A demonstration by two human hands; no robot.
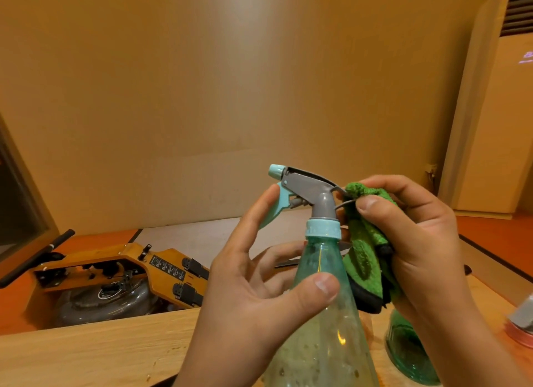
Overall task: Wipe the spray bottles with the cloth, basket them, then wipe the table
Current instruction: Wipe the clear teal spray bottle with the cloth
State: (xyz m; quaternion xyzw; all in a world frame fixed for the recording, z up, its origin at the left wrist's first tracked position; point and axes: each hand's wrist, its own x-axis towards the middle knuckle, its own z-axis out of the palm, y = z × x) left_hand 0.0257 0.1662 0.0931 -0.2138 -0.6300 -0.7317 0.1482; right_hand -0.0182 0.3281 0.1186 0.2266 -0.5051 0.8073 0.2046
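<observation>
Over the wooden table (86, 352), left hand (259, 285) grips the probably light, slippery spray bottle (323, 314) at its shoulder; right hand (418, 242), at its 3 o'clock, pinches soft cloth (363, 242) against the sprayer head.

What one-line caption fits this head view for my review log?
Left hand steadies a clear spray bottle while right hand presses a green cloth against its grey trigger head.
</observation>
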